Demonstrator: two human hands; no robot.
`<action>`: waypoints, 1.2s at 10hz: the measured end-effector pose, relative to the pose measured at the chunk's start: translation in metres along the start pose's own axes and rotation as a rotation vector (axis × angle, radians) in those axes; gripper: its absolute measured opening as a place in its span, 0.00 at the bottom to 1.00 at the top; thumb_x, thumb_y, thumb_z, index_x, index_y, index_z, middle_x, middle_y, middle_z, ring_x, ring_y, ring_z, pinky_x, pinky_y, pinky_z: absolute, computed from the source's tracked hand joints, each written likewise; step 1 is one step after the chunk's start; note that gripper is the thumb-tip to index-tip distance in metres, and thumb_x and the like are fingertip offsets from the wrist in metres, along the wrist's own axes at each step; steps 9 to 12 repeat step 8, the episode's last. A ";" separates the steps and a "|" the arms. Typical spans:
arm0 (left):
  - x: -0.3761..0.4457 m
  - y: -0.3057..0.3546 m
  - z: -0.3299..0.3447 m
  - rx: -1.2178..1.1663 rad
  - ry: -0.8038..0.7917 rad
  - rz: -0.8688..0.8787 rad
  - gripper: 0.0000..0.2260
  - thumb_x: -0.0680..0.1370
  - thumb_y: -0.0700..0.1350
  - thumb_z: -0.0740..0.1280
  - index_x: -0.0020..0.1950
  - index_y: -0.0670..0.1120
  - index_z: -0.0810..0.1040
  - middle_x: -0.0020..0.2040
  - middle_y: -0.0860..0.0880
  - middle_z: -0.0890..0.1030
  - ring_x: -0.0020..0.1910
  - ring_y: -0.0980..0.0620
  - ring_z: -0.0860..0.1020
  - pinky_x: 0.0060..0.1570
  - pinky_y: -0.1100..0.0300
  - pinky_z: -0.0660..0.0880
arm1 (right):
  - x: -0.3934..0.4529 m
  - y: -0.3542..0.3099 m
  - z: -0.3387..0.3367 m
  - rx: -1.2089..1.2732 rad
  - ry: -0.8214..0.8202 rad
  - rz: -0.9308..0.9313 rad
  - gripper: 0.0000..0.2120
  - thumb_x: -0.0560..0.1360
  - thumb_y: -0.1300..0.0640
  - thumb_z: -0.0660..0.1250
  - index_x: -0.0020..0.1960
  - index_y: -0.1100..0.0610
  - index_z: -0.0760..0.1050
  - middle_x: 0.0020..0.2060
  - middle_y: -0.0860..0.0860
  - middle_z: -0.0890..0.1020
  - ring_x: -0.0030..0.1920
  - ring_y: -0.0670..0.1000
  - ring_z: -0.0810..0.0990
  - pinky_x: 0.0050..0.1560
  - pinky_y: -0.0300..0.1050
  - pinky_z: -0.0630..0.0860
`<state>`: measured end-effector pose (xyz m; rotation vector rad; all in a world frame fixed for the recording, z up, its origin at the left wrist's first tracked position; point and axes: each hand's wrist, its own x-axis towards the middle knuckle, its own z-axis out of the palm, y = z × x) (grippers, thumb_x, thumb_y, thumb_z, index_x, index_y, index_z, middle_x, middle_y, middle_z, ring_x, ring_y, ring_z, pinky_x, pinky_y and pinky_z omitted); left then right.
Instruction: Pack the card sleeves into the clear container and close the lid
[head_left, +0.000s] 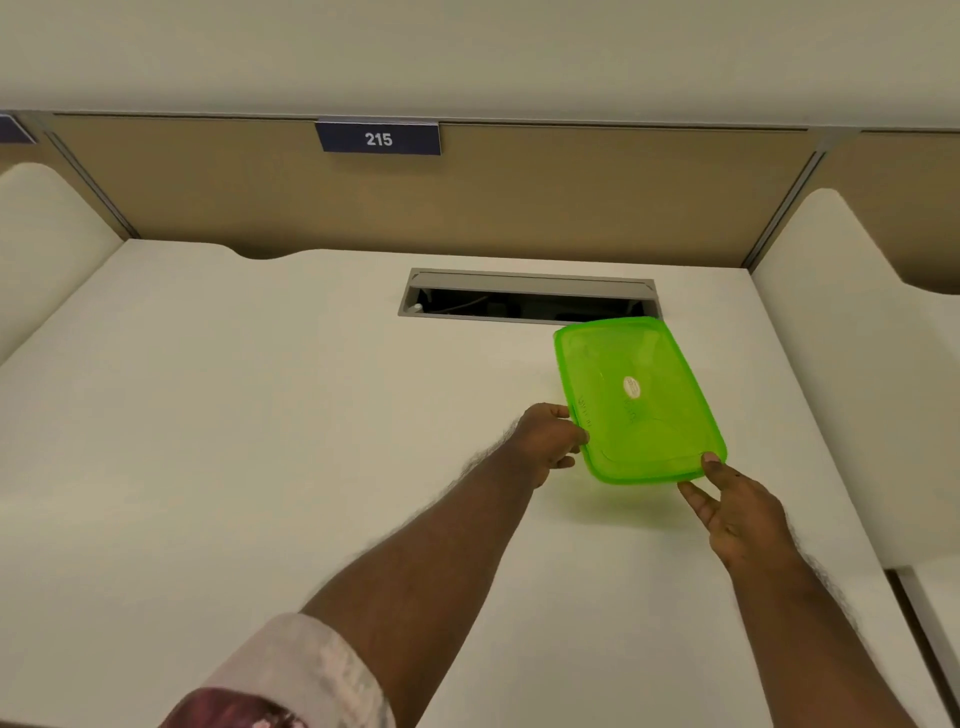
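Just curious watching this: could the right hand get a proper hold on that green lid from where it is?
Probably yes: the right hand already touches the green lid's near corner, nothing lies between, and the left hand grips the opposite edge.

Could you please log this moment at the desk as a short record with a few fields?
surface: white desk
object: green lid, tilted, sticker on top
left hand: grip on lid's left edge
right hand: fingertips at lid's near corner
behind lid: open cable slot
sign: 215
card sleeves: none visible
container body: not discernible
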<state>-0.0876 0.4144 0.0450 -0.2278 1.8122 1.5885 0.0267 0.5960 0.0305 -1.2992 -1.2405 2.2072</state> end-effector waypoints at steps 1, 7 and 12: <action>0.012 0.014 0.011 0.041 0.012 0.006 0.09 0.74 0.33 0.67 0.42 0.47 0.75 0.46 0.43 0.78 0.44 0.48 0.76 0.37 0.58 0.73 | 0.004 -0.002 0.002 0.038 0.048 0.001 0.15 0.77 0.63 0.66 0.63 0.64 0.73 0.58 0.55 0.76 0.45 0.50 0.78 0.57 0.53 0.76; 0.033 0.026 0.014 0.279 0.073 0.108 0.25 0.75 0.40 0.67 0.72 0.43 0.69 0.52 0.40 0.79 0.39 0.49 0.76 0.36 0.58 0.74 | 0.014 0.004 0.001 -0.172 0.135 -0.085 0.25 0.75 0.52 0.70 0.68 0.56 0.66 0.61 0.58 0.73 0.61 0.60 0.74 0.56 0.59 0.77; 0.028 0.036 -0.010 0.434 0.192 0.230 0.22 0.75 0.44 0.68 0.69 0.43 0.72 0.59 0.40 0.80 0.58 0.42 0.79 0.57 0.51 0.77 | 0.004 -0.006 0.001 -0.325 0.253 -0.347 0.27 0.73 0.51 0.71 0.68 0.55 0.66 0.66 0.61 0.70 0.61 0.59 0.73 0.61 0.58 0.73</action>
